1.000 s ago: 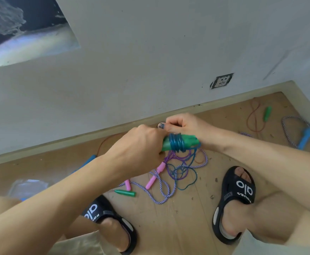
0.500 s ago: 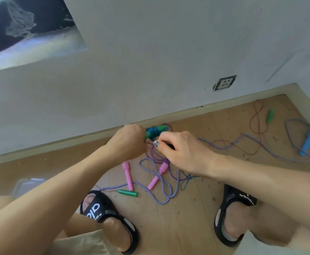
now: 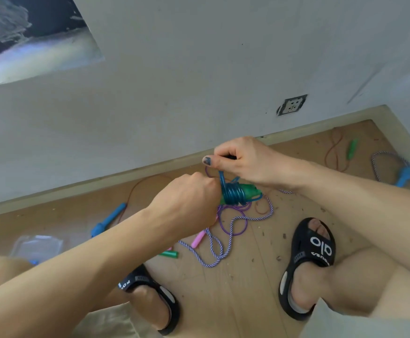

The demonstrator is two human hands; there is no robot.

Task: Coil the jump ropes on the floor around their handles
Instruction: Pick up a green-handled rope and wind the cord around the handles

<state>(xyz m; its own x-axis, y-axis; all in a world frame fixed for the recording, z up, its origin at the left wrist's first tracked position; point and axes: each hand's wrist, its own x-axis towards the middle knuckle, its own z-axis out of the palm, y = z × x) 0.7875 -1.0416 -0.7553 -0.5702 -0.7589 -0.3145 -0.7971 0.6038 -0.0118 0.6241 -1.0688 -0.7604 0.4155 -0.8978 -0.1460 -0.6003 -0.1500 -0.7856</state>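
My left hand [image 3: 187, 203] grips one end of a green handle [image 3: 249, 190], held above the floor. Several turns of blue rope [image 3: 233, 195] are wound round that handle. My right hand [image 3: 243, 159] pinches the blue rope just above the coil, pulling it upward. Below on the floor lies a tangle of thin purple rope [image 3: 238, 224] and a white-and-purple braided rope [image 3: 213, 252]. A pink handle [image 3: 197, 241] and a second green handle [image 3: 170, 254] lie beside the tangle.
A blue handle [image 3: 109, 219] with an orange cord lies at left near the skirting. At the far right are another blue handle [image 3: 405, 176], a green handle [image 3: 352, 148] and an orange rope [image 3: 333, 152]. A clear plastic container [image 3: 37, 246] sits at left. My feet in black sandals [image 3: 308, 264] flank the tangle.
My right hand has risen from below the handle to above it, drawing the blue rope up. Both hands and the handle have shifted a little toward the right.
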